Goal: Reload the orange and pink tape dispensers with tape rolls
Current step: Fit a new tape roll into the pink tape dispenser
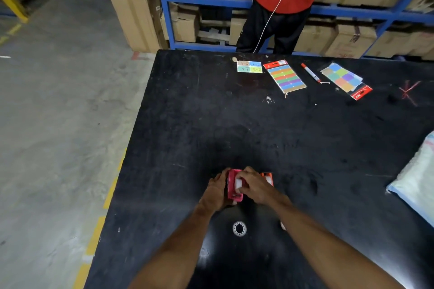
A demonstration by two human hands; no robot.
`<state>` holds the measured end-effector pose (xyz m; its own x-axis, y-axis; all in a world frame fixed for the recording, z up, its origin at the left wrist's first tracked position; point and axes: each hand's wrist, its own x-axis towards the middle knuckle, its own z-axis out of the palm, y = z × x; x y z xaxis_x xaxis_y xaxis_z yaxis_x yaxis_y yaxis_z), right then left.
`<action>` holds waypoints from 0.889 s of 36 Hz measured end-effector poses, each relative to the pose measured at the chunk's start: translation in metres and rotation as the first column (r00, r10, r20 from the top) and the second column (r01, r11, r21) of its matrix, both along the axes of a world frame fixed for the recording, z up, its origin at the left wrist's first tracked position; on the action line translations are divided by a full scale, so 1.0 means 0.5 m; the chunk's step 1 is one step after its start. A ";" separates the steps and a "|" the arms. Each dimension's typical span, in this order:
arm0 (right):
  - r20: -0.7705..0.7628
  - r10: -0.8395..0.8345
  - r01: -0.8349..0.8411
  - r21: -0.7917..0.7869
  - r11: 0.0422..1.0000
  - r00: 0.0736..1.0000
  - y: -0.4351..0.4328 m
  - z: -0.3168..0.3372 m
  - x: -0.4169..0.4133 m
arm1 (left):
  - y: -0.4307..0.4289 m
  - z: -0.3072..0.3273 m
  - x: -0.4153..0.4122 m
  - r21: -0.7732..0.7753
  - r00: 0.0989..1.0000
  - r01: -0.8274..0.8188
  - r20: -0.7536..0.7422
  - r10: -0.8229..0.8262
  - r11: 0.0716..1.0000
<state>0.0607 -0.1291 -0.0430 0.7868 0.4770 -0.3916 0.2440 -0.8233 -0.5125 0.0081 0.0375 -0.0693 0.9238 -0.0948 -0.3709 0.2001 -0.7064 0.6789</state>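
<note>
Loading the pink one looks like the step in hand here. Going left to right: the left hand (217, 191) comes in from the lower left with the forearm angled up toward the middle of the black table (187, 112), and it's wrapped around the left side of the pink tape dispenser (233, 186) — thumb side up top, fingers tucked under or behind where I can't see them. So it's closed on the dispenser body, basically bracing it.

Right beside it, the right hand (254, 186) reaches over from the lower right, wrist bent a bit, fingers curled down onto something white sitting in the dispenser's open top — my guess is that's the tape roll (239, 183) being pushed into place (it's small and half covered, so I can't swear to it). That hand is pinched shut on it, not open.

Just past the right hand, the orange tape dispenser (268, 177) peeks out, touching or nearly touching the hand, resting on the table. Whether it's loaded already, can't tell.

Nearer the body there's a whitish ring (239, 228) lying flat between the forearms — could be an empty core or a spare roll.

Next move, I'd say: seat the roll fully, then thread the loose end toward the cutter.
</note>
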 end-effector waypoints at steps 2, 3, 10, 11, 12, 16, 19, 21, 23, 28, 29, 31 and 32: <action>0.010 -0.007 0.007 0.036 0.999 1.000 -0.006 0.011 -0.006 | 0.005 -0.002 -0.005 -0.034 0.999 -0.019 -0.042 0.018 0.999; 0.020 -0.008 0.007 0.056 0.998 1.000 -0.010 0.016 -0.010 | 0.006 0.004 -0.009 -0.035 0.998 -0.035 -0.046 0.033 0.999; 0.059 -0.073 0.058 0.227 0.972 0.996 -0.017 0.060 -0.054 | 0.003 0.055 -0.040 -0.371 0.937 -0.348 -0.116 0.328 0.861; 0.065 -0.079 0.061 0.244 0.968 0.995 -0.016 0.066 -0.060 | 0.001 0.059 -0.046 -0.431 0.936 -0.352 -0.151 0.318 0.831; 0.076 -0.091 0.068 0.260 0.963 0.993 -0.017 0.072 -0.066 | -0.002 0.073 -0.053 -0.481 0.934 -0.357 -0.166 0.316 0.801; 0.136 -0.135 0.083 0.333 0.939 0.982 -0.014 0.089 -0.083 | -0.012 0.112 -0.077 -0.601 0.930 -0.349 -0.129 0.344 0.719; 0.162 -0.194 0.123 0.368 0.922 0.968 -0.015 0.102 -0.098 | -0.014 0.124 -0.091 -0.644 0.912 -0.366 -0.107 0.395 0.672; 0.157 -0.232 0.159 0.378 0.912 0.960 -0.017 0.109 -0.106 | -0.016 0.131 -0.094 -0.665 0.890 -0.405 -0.129 0.437 0.627; 0.149 -0.255 0.180 0.390 0.903 0.955 -0.019 0.119 -0.117 | -0.018 0.139 -0.100 -0.688 0.880 -0.409 -0.123 0.459 0.599; 0.120 -0.293 0.223 0.406 0.886 0.948 -0.027 0.138 -0.142 | -0.026 0.161 -0.118 -0.715 0.891 -0.369 -0.088 0.446 0.594; 0.115 -0.298 0.229 0.406 0.885 0.947 -0.027 0.139 -0.143 | -0.027 0.163 -0.120 -0.716 0.892 -0.363 -0.081 0.445 0.596; 0.111 -0.306 0.238 0.407 0.882 0.945 -0.029 0.144 -0.154 | -0.030 0.168 -0.129 -0.723 0.891 -0.360 -0.079 0.447 0.590; 0.111 -0.311 0.243 0.407 0.881 0.944 -0.029 0.147 -0.159 | -0.030 0.168 -0.133 -0.730 0.889 -0.363 -0.086 0.449 0.579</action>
<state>-0.0189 -0.1435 0.0307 0.9463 0.3149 -0.0733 0.1458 -0.6179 -0.7726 -0.0586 0.0224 0.0149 0.9592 0.1077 -0.2613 0.2452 0.1428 0.9589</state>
